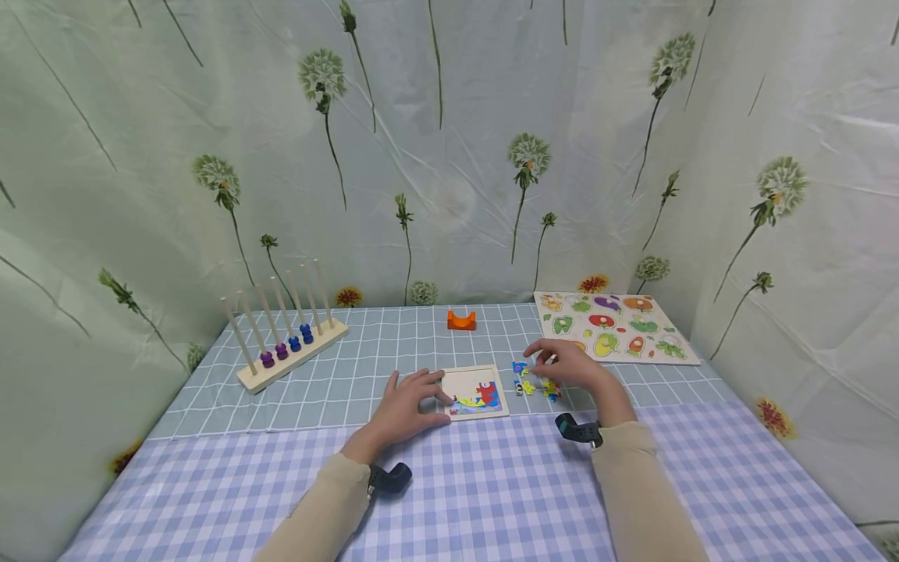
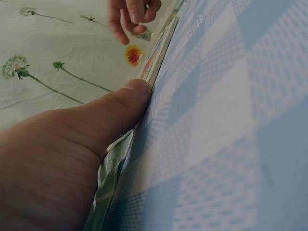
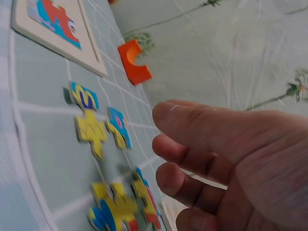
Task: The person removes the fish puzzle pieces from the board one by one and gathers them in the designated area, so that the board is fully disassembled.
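The puzzle tray (image 1: 460,381) is touched at its left side by the left hand (image 1: 410,407), grip spread apart; right of it, loose puzzle pieces (image 1: 528,387) are overhung by the right hand (image 1: 567,364), grip also apart.

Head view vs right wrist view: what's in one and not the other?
Head only: the wooden peg rack with purple and blue beads, and the left hand touching the pale wooden puzzle frame.
Right wrist only: no extra object I can make out, just clearer side edges of the loose multicoloured jigsaw pieces.
Both: the right hand, holding nothing, the frame, the pieces and the orange block with a curved notch.
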{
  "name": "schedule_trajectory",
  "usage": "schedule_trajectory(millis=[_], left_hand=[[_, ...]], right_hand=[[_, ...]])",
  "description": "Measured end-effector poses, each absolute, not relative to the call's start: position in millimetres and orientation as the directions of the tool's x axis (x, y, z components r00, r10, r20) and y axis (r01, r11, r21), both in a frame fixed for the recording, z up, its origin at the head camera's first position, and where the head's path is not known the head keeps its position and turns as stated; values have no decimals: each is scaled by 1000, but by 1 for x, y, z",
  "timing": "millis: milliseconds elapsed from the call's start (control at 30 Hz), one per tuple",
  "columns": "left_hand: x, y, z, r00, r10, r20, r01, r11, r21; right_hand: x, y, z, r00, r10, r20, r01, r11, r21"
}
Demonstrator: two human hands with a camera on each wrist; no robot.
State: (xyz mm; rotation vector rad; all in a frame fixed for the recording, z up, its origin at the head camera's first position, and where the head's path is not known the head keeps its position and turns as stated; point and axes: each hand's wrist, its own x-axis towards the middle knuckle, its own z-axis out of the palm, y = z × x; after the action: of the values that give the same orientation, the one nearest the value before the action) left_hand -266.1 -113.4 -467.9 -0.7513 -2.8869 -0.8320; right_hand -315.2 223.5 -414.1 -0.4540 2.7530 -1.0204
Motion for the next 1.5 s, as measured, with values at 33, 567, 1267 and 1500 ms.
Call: schedule_trajectory(millis=[33, 567, 1267, 1500], left_hand=[[-266, -113, -468, -882, 440, 171, 463, 739, 489], [-266, -114, -468, -882, 442, 166, 462, 738, 492], [-267, -113, -468, -884, 438, 165, 459, 745, 484], [-268, -113, -469, -886, 435, 159, 454, 748, 483]], right_hand=[[-315, 221, -414, -938, -343, -49, -229, 718, -657], [-314, 169, -421, -879, -475, -32, -362, 709, -605], [-308, 142, -428, -869, -492, -57, -401, 766, -502], [-306, 140, -430, -879, -473, -62, -379, 772, -510]])
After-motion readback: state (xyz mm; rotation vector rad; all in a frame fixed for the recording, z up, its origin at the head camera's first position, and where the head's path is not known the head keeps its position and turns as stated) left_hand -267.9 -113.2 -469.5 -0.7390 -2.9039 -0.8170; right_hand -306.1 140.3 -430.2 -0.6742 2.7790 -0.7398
